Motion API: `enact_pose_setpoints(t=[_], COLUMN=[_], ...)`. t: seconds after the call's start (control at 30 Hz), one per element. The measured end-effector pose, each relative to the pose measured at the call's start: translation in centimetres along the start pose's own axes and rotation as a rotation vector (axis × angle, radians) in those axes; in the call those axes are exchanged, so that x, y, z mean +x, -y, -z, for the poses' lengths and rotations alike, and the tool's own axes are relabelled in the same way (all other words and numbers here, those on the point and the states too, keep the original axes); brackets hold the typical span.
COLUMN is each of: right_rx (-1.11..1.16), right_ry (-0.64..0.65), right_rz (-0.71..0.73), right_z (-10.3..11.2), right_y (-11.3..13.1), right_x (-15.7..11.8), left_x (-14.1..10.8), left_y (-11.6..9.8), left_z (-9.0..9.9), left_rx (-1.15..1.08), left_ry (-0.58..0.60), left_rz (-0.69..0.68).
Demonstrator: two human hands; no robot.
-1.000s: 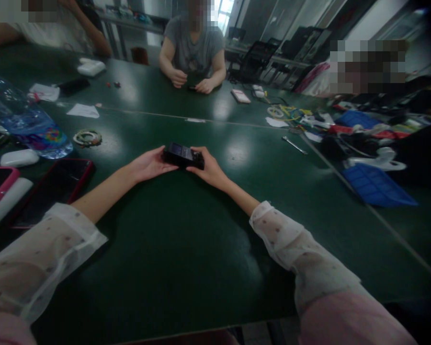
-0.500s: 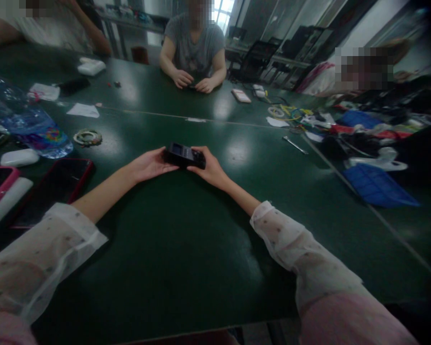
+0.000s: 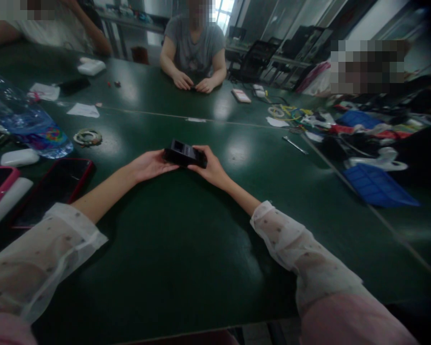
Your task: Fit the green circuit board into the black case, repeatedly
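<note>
Between both hands is a small black handheld device (image 3: 182,153) with a dark screen at its left part and a row of small keys beside it. My left hand (image 3: 153,164) is closed round its left end, palm turned up and fingers partly beneath it. Gripping the right end is my right hand (image 3: 211,166), thumb at the near side and fingers over the far side. The device is tilted slightly, close above or on the green table (image 3: 172,239); I cannot tell which. Its underside is hidden.
To the left are a water bottle (image 3: 32,124), a red-edged phone (image 3: 57,189), a white case (image 3: 19,157) and bracelets (image 3: 88,137). On the right lie a metal tool (image 3: 295,145), a blue tray (image 3: 379,184) and tangled cables (image 3: 290,113). A person (image 3: 194,52) sits opposite.
The device has turned very slightly in my hands, and the fingers of my right hand have shifted a little on its right end. Otherwise the scene is nearly the same.
</note>
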State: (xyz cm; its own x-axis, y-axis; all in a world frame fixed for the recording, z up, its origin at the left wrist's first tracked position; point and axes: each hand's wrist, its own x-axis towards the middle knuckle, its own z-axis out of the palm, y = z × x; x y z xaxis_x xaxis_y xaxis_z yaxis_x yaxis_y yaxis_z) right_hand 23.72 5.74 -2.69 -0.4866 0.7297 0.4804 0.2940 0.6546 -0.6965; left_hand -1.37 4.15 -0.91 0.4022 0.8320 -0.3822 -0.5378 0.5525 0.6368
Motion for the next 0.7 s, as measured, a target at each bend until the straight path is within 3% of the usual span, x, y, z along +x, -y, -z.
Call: enact_pose_setpoints(t=[0.7], right_rx=[0.012], right_ry=[-0.028], right_rz=[-0.023], right_z=[0.20], right_y=[0.34], right_x=[0.03], left_x=[0.17], left_y=[0.16], left_z=[-0.12], left_rx=[0.064], left_ry=[0.018], left_rz=[-0.065])
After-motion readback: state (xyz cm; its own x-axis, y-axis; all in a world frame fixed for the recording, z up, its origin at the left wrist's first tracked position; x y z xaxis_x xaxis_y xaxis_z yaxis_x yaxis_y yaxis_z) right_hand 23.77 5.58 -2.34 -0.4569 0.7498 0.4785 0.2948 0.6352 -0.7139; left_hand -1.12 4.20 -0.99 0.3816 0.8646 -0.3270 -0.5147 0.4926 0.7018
